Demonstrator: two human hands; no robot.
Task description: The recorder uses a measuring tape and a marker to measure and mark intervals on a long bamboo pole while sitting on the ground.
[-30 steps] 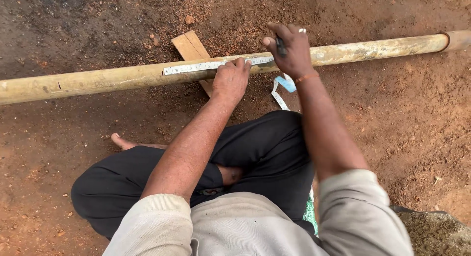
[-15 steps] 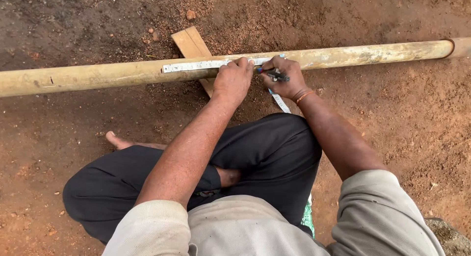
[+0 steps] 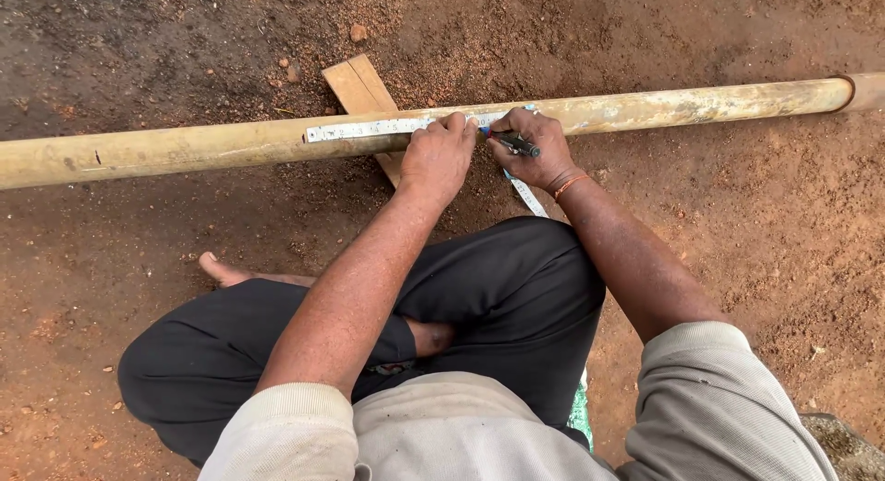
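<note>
A long, pale yellow round pole (image 3: pixel 230 145) lies across red-brown dirt ground (image 3: pixel 756 223), propped on a short flat wooden board (image 3: pixel 361 87) that pokes out behind it. Along its top runs a white measuring tape (image 3: pixel 369 128), its loose end trailing down off the pole. The left hand (image 3: pixel 441 158) is pressed down on the tape, pinning it to the pole. Just beside it — nearly touching — the right hand (image 3: pixel 535 149) is closed around a dark marker pen (image 3: pixel 513 143), tip at the tape's edge. The person sits cross-legged in black trousers (image 3: pixel 498 297).
</note>
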